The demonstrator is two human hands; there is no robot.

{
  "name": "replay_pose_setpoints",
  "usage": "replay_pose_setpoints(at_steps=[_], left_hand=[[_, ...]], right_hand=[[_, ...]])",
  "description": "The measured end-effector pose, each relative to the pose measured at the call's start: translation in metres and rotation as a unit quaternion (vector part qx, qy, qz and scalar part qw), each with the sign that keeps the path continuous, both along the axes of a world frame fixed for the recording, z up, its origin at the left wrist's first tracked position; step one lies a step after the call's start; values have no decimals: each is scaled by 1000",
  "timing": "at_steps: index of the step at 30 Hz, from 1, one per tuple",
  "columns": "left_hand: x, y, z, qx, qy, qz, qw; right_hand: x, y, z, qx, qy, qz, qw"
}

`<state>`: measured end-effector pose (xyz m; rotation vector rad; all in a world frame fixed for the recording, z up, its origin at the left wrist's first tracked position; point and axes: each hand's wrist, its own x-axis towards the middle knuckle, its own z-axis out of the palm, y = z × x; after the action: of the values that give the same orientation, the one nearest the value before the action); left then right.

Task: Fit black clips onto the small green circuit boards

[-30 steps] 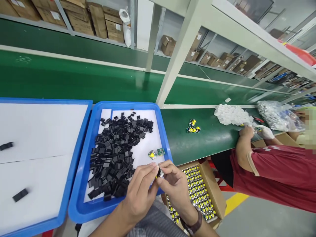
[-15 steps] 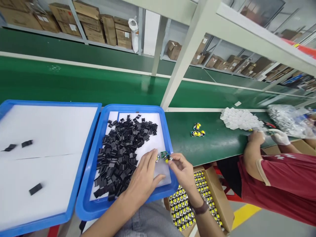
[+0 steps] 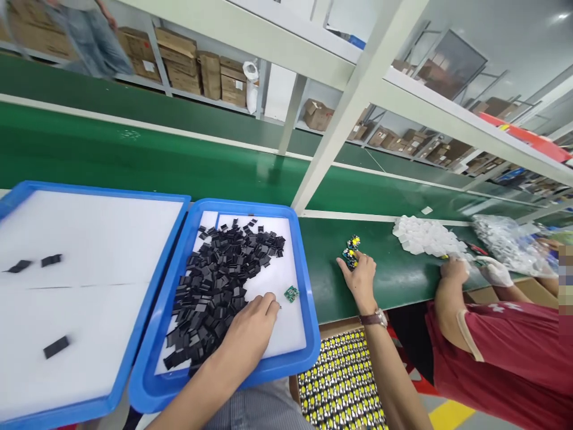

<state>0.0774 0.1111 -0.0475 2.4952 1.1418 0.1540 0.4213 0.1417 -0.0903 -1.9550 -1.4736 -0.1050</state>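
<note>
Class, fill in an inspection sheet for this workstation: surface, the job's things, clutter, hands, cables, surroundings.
Surface: green belt with two blue trays, the nearer tray white-lined.
Job's things: heap of black pieces and one green board in that tray; cluster of small boards on the belt.
Clutter: three loose black pieces in the left tray; white parts pile and clear bag further right.
Hands: left hand rests in the nearer tray beside the heap; right hand is at the board cluster; grips unclear.
Cables: nothing seen.
Surroundings: co-worker in red shirt at right; box of yellow parts below the belt; shelves of cardboard boxes behind.
</note>
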Motion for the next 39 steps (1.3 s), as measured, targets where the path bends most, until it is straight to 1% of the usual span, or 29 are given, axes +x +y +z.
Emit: replay_pose_setpoints(at_steps=[2, 4, 7, 9, 12, 14, 16, 18, 19, 20, 21, 23, 24, 25, 26, 27, 29, 30, 31, 32, 34, 35, 37, 39], left_hand=[[2, 1, -1, 18, 8, 17, 1000], [4, 1, -1, 30, 19, 26, 999], [3, -4, 6, 24, 13, 20, 999], [-1, -12, 10, 0, -11, 7, 1000], [-8, -24, 10, -35, -25, -13, 999], [-13, -30, 7, -39, -26, -17, 999], [-18, -33, 4, -40, -61, -2, 997], [-25, -34, 4, -69, -146, 38, 986], [-29, -35, 5, -101, -203, 64, 972], [-34, -35, 5, -145, -266, 94, 948], [-39, -35, 5, -200, -329, 127, 914], [-48, -35, 4, -305, -436, 190, 825], [-53, -35, 2, -340, -473, 218, 783], [-57, -35, 1, -355, -502, 240, 751], [-60, -34, -1, -351, -521, 256, 735], [-63, -34, -3, -331, -530, 267, 733], [-66, -34, -7, -276, -532, 277, 751], [-67, -35, -8, -254, -529, 278, 760], [-68, -36, -10, -238, -527, 281, 766], [-67, -38, -12, -231, -523, 284, 770], [-65, -42, -13, -223, -514, 288, 776], [-64, -45, -13, -222, -507, 288, 781], [-62, -49, -11, -224, -499, 283, 788], [-61, -52, -6, -238, -506, 268, 785]], right_hand=[[-26, 1, 13, 0, -7, 60, 998], [-59, 2, 27, -25, -9, 155, 988], [-108, 8, 43, -90, -14, 301, 949], [-134, 16, 46, -125, -17, 362, 924], [-159, 33, 39, -159, -21, 405, 900], [-169, 44, 33, -174, -21, 411, 895], [-175, 51, 28, -185, -15, 408, 894], [-177, 53, 26, -194, -2, 399, 896], [-176, 51, 26, -198, 6, 395, 897], [-175, 49, 27, -202, 16, 391, 898], [-173, 46, 28, -205, 28, 389, 898], [-169, 38, 31, -210, 53, 390, 895], [-167, 34, 33, -211, 67, 392, 893], [-166, 30, 35, -211, 82, 394, 891], [-166, 26, 38, -209, 99, 395, 889], [-167, 21, 41, -206, 117, 395, 888], [-172, 9, 50, -195, 157, 388, 887], [-177, 1, 56, -189, 197, 384, 882], [-182, -8, 62, -184, 248, 383, 871], [-187, -18, 68, -181, 304, 386, 852], [-199, -37, 78, -180, 398, 400, 806], [-205, -46, 81, -177, 425, 407, 789], [-215, -61, 82, -158, 457, 401, 778], [-224, -70, 76, -138, 513, 356, 769]])
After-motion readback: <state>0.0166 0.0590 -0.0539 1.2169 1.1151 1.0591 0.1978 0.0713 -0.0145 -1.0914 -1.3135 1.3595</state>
